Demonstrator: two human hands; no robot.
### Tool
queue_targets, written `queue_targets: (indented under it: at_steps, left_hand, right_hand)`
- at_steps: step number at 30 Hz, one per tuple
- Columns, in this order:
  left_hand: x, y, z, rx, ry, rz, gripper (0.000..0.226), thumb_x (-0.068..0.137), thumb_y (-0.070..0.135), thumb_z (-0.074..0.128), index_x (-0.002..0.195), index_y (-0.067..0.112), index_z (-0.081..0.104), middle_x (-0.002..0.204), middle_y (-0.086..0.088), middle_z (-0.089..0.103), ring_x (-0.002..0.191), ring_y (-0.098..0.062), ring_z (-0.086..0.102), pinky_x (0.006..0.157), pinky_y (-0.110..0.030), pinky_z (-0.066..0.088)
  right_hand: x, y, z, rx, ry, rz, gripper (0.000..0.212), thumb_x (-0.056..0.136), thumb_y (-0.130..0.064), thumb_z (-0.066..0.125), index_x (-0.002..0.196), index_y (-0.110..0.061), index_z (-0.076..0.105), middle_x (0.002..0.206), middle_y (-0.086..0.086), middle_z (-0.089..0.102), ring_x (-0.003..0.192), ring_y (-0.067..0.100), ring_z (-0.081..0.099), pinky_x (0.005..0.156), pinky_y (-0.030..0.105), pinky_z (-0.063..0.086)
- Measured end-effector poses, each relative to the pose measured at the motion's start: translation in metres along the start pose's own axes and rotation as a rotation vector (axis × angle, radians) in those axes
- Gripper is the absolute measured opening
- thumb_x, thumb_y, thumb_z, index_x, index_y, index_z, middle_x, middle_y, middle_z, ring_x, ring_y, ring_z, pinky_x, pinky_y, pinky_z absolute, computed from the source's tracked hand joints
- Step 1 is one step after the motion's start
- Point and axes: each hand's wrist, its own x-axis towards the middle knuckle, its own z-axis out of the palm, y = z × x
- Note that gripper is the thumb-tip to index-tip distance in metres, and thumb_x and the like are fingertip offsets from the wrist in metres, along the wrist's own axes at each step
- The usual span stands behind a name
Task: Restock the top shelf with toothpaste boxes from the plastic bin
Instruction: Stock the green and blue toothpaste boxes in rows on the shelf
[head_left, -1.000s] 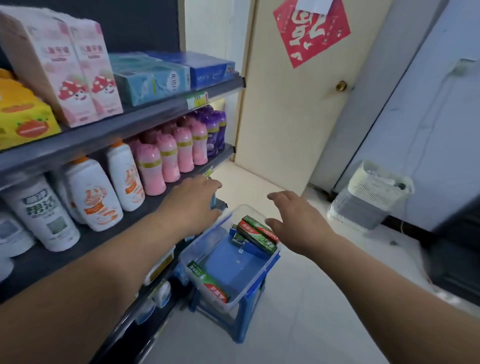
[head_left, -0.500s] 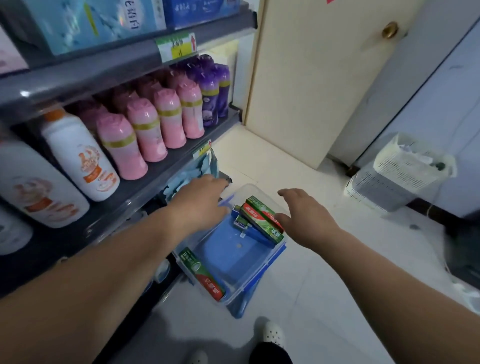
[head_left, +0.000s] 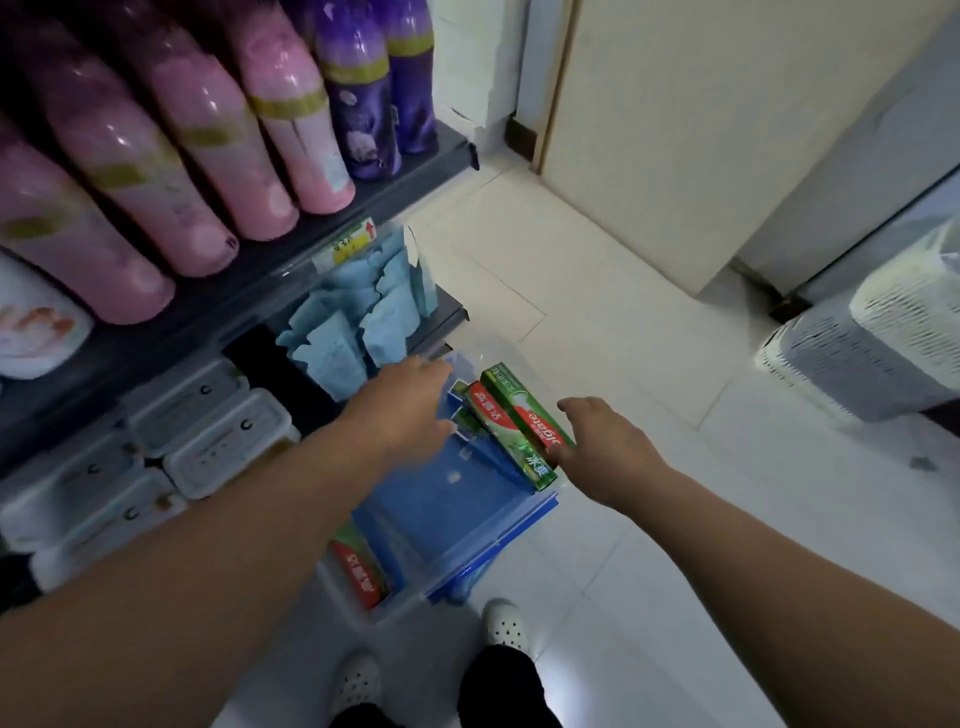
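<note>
A clear plastic bin (head_left: 470, 564) with a blue floor sits low in front of the shelves. Two green-and-red toothpaste boxes (head_left: 514, 423) lie side by side along its far right side, and another toothpaste box (head_left: 358, 569) lies at its near left corner. My left hand (head_left: 402, 408) reaches into the bin just left of the two boxes, fingers extended and holding nothing. My right hand (head_left: 605, 447) hovers at the right end of those boxes, its fingers loosely bent, touching or almost touching the outer one. The top shelf is out of view.
Pink bottles (head_left: 202, 156) and purple bottles (head_left: 374, 88) fill the shelf at upper left. Blue packets (head_left: 353, 322) and white lidded tubs (head_left: 208, 441) sit on the lower shelves. A white basket (head_left: 878, 332) stands on the floor at right, and a cream door (head_left: 701, 130) lies ahead.
The view has tilted down and the top shelf has dropped out of sight. Both hands have descended to the bin and closed in on the two boxes at its far right.
</note>
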Motion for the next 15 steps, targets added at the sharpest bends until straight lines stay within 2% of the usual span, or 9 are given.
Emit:
queue_targets:
  at_steps: [4, 10, 15]
  left_hand:
    - [0.038, 0.009, 0.030, 0.021, -0.021, 0.013, 0.058, 0.088, 0.032, 0.063, 0.138, 0.017, 0.037, 0.140, -0.008, 0.040, 0.127, -0.027, 0.040, 0.096, -0.040, 0.042]
    - [0.097, -0.001, 0.070, 0.093, -0.049, 0.074, 0.057, 0.086, 0.028, 0.065, 0.135, 0.018, 0.038, 0.134, -0.009, 0.042, 0.123, -0.029, 0.041, 0.097, -0.046, 0.044]
    - [0.145, -0.017, 0.104, 0.165, -0.080, 0.118, 0.060, 0.084, 0.026, 0.068, 0.135, 0.018, 0.038, 0.134, -0.008, 0.042, 0.122, -0.029, 0.040, 0.095, -0.045, 0.044]
  right_hand:
    - [0.038, 0.020, 0.016, -0.016, -0.021, -0.016, 0.050, 0.091, -0.036, 0.058, 0.135, -0.017, 0.043, 0.134, 0.008, 0.049, 0.114, 0.026, 0.054, 0.084, 0.035, 0.046]
    - [0.087, 0.032, 0.063, 0.052, -0.043, -0.001, 0.049, 0.092, -0.034, 0.057, 0.136, -0.018, 0.043, 0.128, 0.008, 0.052, 0.109, 0.024, 0.055, 0.075, 0.029, 0.038]
    - [0.121, 0.038, 0.107, 0.078, -0.058, 0.032, 0.050, 0.089, -0.017, 0.057, 0.136, -0.013, 0.042, 0.131, 0.011, 0.048, 0.114, 0.029, 0.050, 0.084, 0.033, 0.040]
